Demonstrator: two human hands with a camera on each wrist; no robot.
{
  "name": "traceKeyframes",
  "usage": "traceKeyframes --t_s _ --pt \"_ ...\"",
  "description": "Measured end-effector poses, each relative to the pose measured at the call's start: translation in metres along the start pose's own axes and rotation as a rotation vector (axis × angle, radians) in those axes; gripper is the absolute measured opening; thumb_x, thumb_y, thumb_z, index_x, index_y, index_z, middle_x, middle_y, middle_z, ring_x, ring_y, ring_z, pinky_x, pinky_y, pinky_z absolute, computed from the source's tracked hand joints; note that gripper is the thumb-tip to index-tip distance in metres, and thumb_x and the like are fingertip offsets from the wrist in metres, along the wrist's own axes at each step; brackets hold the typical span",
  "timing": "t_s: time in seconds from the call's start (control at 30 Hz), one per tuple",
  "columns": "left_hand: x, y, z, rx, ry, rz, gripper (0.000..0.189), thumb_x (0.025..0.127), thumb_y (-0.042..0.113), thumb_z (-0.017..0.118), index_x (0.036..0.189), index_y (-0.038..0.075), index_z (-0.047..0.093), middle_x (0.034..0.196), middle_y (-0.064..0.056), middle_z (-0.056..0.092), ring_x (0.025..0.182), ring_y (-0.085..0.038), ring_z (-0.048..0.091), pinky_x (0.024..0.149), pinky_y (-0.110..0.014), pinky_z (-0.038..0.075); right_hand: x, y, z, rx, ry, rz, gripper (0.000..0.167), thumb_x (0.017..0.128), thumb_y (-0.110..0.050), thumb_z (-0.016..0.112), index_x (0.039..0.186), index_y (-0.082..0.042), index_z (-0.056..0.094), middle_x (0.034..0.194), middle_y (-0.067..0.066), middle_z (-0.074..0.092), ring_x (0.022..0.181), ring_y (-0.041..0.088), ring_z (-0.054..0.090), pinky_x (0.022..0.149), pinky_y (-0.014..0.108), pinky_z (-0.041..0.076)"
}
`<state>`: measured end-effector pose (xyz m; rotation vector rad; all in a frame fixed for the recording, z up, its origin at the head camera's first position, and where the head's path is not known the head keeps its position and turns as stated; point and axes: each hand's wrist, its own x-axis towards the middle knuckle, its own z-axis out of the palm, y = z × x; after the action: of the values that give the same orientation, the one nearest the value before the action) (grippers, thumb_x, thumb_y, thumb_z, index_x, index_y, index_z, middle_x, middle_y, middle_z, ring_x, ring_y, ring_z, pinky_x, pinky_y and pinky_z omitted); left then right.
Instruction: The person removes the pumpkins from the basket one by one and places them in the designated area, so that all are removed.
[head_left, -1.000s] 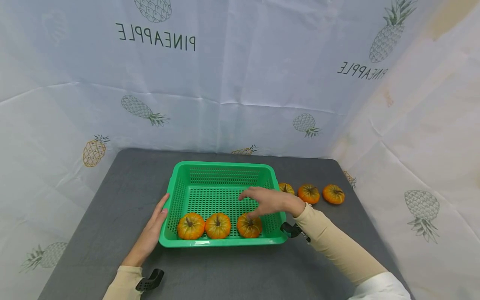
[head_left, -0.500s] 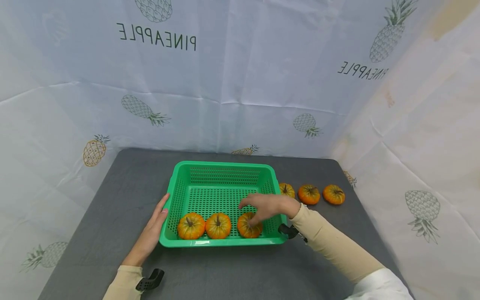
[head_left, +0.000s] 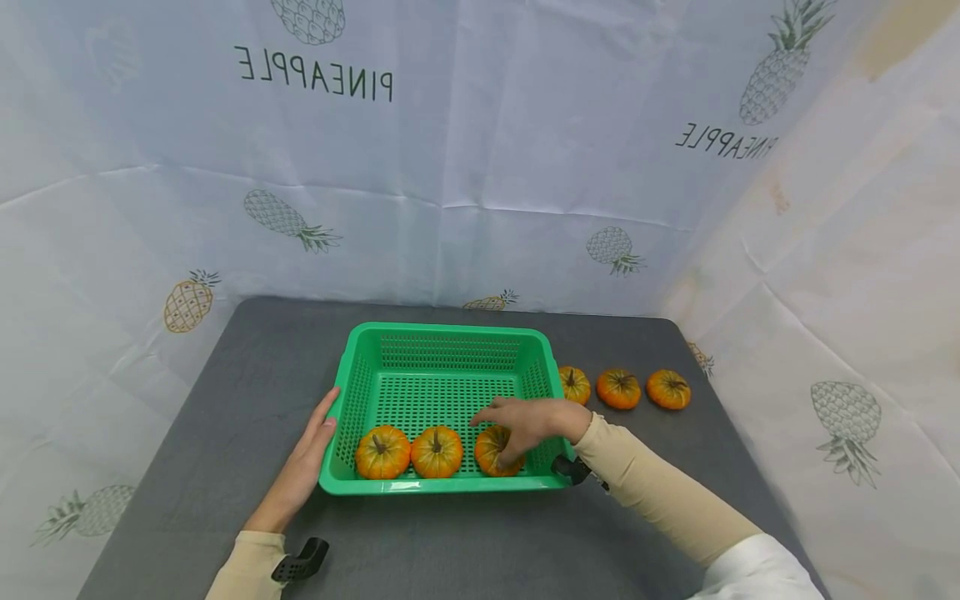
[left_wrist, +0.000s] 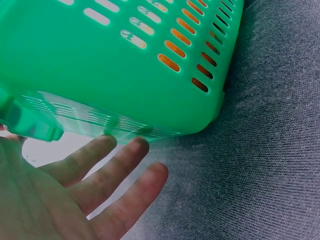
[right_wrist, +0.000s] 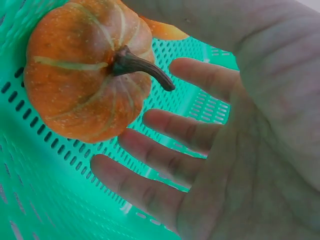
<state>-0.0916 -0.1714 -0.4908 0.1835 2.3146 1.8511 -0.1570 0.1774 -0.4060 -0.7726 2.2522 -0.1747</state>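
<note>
A green plastic basket (head_left: 442, 486) with slotted walls stands on the dark table, with three small orange pumpkins along its near side. My left hand (head_left: 303, 458) is at the basket's left wall; in the left wrist view its fingers (left_wrist: 112, 175) extend straight beside the slotted plastic. Inside the basket, my right hand (head_left: 528, 423) is over the rightmost pumpkin (head_left: 491, 454), covering part of it. In the right wrist view this pumpkin (right_wrist: 87, 75) shows its curved stem, and the right fingers (right_wrist: 170, 160) reach out spread beside it, not wrapped round it.
Several more pumpkins (head_left: 618, 389) sit in a row on the table (head_left: 450, 542), right of the basket. Pineapple-printed cloth (head_left: 480, 150) hangs behind the table and along its sides. The other two basket pumpkins (head_left: 382, 452) nearly touch each other.
My right hand has shifted slightly nearer and lower over the rightmost pumpkin in the basket. The left hand, the basket and the pumpkins have stayed in place.
</note>
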Motion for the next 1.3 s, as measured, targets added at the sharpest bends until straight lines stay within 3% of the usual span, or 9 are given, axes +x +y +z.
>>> traceKeyframes --t_s 0.43,0.87,1.3 --pt "-0.0003 0.0026 0.0003 0.015 0.003 -0.008 0.058 0.113 0.036 0.030 0.165 0.028 0.007 0.172 -0.014 -0.002 0.156 -0.046 0.000 0.114 -0.079 0.006 0.0055 -0.0001 0.0040 -0.030 0.037 -0.010 0.060 0.093 -0.030 0.076 0.148 -0.022 0.052 0.143 0.005 0.049 0.114 0.015 0.053 0.092 0.035 0.052" --pt "-0.0002 0.0024 0.0002 0.012 0.005 -0.028 0.058 0.112 0.041 0.029 0.165 0.030 0.007 0.172 -0.013 -0.002 0.156 -0.045 0.000 0.115 -0.079 0.006 0.0082 -0.0010 0.0027 -0.055 0.083 0.014 0.056 0.095 -0.029 0.074 0.147 -0.022 0.054 0.146 0.005 0.051 0.122 0.019 0.055 0.094 0.036 0.054" --pt "-0.0002 0.0035 -0.0004 0.008 0.004 -0.023 0.058 0.113 0.037 0.030 0.165 0.029 0.007 0.172 -0.013 -0.002 0.156 -0.046 -0.001 0.114 -0.079 0.006 0.0104 0.0003 0.0026 -0.098 0.006 0.056 0.062 0.092 -0.031 0.076 0.148 -0.022 0.051 0.139 0.005 0.051 0.113 0.018 0.051 0.089 0.037 0.051"
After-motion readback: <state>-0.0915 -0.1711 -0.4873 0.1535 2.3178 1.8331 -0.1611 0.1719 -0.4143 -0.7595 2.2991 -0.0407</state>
